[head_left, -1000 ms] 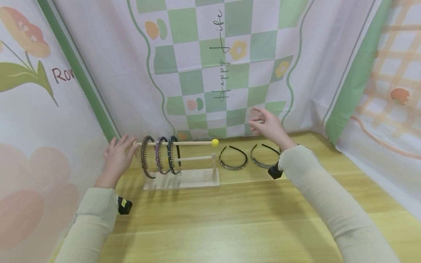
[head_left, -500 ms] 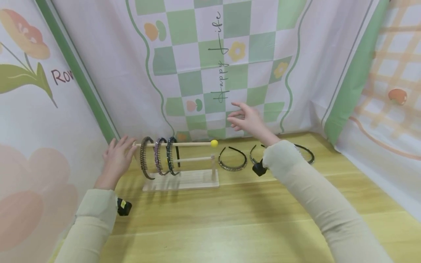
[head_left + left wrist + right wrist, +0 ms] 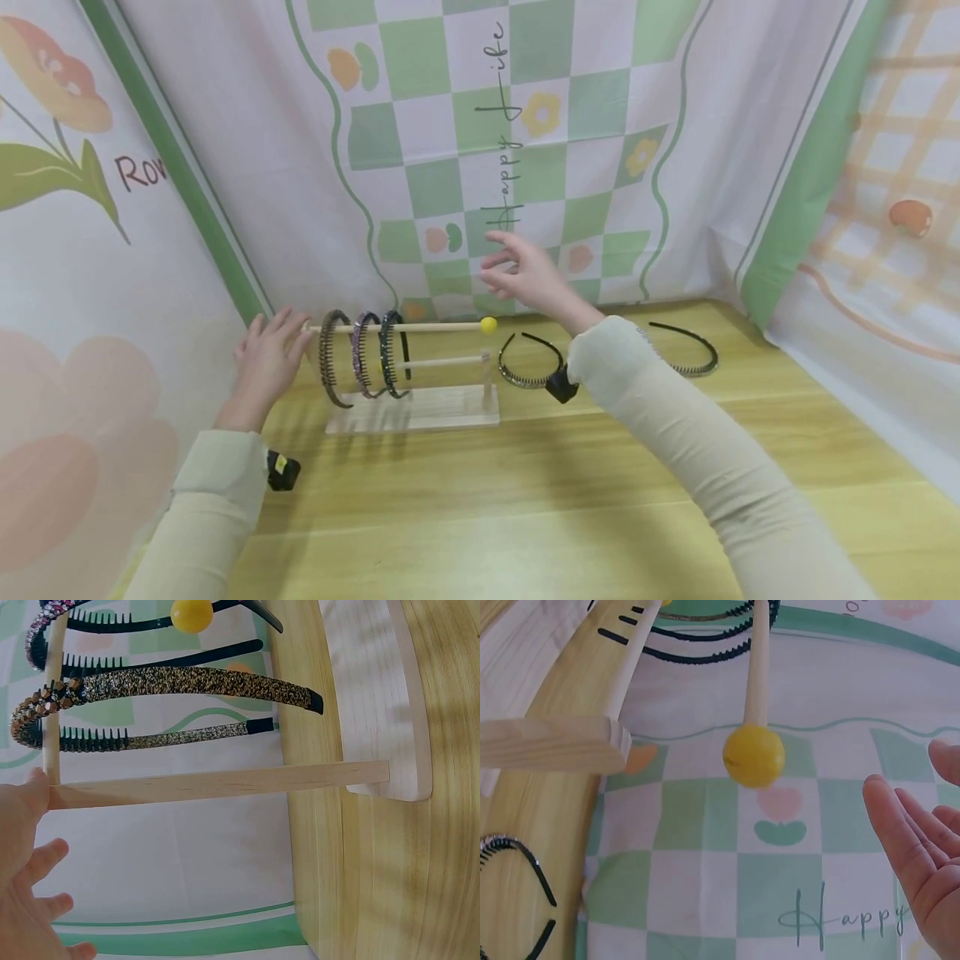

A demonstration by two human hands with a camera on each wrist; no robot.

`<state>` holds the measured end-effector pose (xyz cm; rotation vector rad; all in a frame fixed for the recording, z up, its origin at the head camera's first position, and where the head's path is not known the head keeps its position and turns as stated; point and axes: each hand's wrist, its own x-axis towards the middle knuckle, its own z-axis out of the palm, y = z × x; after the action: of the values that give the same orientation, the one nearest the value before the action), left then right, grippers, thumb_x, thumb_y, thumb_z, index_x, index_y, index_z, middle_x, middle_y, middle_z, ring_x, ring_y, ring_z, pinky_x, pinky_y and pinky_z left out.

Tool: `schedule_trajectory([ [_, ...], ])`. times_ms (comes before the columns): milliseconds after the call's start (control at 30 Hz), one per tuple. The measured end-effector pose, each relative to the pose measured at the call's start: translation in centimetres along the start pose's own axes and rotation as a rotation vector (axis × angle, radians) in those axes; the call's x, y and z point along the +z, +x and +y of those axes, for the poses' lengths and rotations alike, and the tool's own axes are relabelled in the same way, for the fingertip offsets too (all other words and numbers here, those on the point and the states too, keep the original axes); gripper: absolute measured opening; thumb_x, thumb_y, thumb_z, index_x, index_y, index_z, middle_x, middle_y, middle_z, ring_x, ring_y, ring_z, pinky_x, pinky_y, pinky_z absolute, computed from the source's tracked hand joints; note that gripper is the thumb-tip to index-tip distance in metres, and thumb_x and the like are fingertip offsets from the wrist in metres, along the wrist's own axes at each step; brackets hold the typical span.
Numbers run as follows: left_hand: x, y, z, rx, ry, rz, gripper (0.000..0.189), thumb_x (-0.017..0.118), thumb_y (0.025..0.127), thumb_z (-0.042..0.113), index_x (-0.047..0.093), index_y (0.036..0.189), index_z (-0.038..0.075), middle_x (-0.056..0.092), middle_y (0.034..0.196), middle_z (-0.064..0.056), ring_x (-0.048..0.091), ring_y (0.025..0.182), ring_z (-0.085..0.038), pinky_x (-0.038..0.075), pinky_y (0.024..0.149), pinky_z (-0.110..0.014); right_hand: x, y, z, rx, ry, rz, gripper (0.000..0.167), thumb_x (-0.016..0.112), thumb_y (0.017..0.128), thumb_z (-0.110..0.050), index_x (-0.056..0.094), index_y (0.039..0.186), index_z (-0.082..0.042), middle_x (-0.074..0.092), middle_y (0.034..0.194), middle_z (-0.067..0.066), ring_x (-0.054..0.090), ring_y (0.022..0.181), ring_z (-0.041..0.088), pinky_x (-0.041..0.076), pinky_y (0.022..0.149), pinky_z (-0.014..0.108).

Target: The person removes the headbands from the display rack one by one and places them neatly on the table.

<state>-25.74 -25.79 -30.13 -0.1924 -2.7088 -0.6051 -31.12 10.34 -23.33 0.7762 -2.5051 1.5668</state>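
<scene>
My left hand rests at the top of the wooden rack's left post, its thumb against the end of the upper rod and the other fingers spread. On that rod hang a bronze-brown headband, a purple sparkly headband and a dark sparkly headband, all with comb teeth. A yellow ball caps the rod's right end. Above and slightly right of the ball, my right hand is in the air with loosely bent, parted fingers and nothing in it.
A lower rod and a pale base belong to the rack. Right of it, one headband lies on the wooden table, another farther right. My right sleeve covers the spot between them. A checkered curtain hangs behind.
My right hand has moved left through the air, from above the loose headbands to near the yellow ball. The left hand and the hung headbands have stayed put.
</scene>
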Motion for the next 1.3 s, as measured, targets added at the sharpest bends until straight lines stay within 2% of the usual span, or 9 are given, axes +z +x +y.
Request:
schedule_trajectory([
  [233, 0.0, -0.1, 0.0, 0.002, 0.000, 0.007, 0.047, 0.037, 0.099, 0.036, 0.041, 0.136, 0.007, 0.021, 0.147, -0.021, 0.004, 0.131, -0.050, 0.003, 0.097, -0.070, 2.0, 0.3, -0.5, 0.023, 0.045, -0.026, 0.061, 0.062, 0.088, -0.008, 0.032, 0.141, -0.009, 0.058, 0.109, 0.016, 0.063, 0.081, 0.029, 0.055, 0.069, 0.034],
  [467, 0.0, 0.0, 0.0, 0.002, -0.005, 0.005, 0.047, 0.038, 0.099, 0.035, 0.041, 0.136, 0.007, 0.021, 0.147, -0.021, 0.004, 0.131, -0.050, 0.003, 0.097, -0.070, 4.2, 0.5, -0.7, 0.015, 0.085, -0.081, 0.062, 0.063, 0.088, -0.009, 0.033, 0.141, -0.012, 0.057, 0.106, 0.013, 0.063, 0.078, 0.025, 0.055, 0.068, 0.033],
  [667, 0.0, 0.0, 0.0, 0.004, -0.004, 0.004, 0.047, 0.037, 0.099, 0.036, 0.040, 0.137, 0.008, 0.022, 0.147, -0.022, 0.004, 0.131, -0.051, 0.003, 0.097, -0.070, 6.1, 0.6, -0.8, 0.021, 0.118, -0.104, 0.064, 0.064, 0.086, -0.006, 0.032, 0.142, -0.011, 0.058, 0.105, 0.014, 0.063, 0.081, 0.031, 0.055, 0.070, 0.038],
  [800, 0.0, -0.1, 0.0, 0.003, -0.005, 0.009, 0.047, 0.037, 0.099, 0.037, 0.041, 0.136, 0.008, 0.022, 0.147, -0.022, 0.004, 0.131, -0.051, 0.003, 0.097, -0.071, 7.2, 0.4, -0.9, 0.027, 0.132, -0.117, 0.065, 0.064, 0.086, -0.007, 0.032, 0.142, -0.011, 0.058, 0.104, 0.013, 0.063, 0.082, 0.030, 0.055, 0.069, 0.034],
  [967, -0.1, 0.0, 0.0, 0.002, -0.003, 0.007, 0.048, 0.036, 0.099, 0.038, 0.041, 0.136, 0.008, 0.022, 0.147, -0.022, 0.004, 0.131, -0.051, 0.003, 0.097, -0.071, 8.5, 0.2, -0.6, 0.054, 0.157, -0.136, 0.064, 0.065, 0.086, -0.010, 0.032, 0.142, -0.014, 0.059, 0.102, 0.010, 0.062, 0.085, 0.030, 0.055, 0.066, 0.030],
  [1300, -0.1, 0.0, 0.0, -0.007, -0.002, -0.004, 0.047, 0.037, 0.099, 0.036, 0.040, 0.137, 0.008, 0.021, 0.147, -0.022, 0.004, 0.131, -0.051, 0.001, 0.097, -0.070, 10.9, 0.0, 0.1, 0.121, 0.234, -0.157, 0.063, 0.062, 0.087, -0.004, 0.032, 0.142, -0.013, 0.060, 0.097, 0.012, 0.061, 0.086, 0.034, 0.055, 0.068, 0.034],
])
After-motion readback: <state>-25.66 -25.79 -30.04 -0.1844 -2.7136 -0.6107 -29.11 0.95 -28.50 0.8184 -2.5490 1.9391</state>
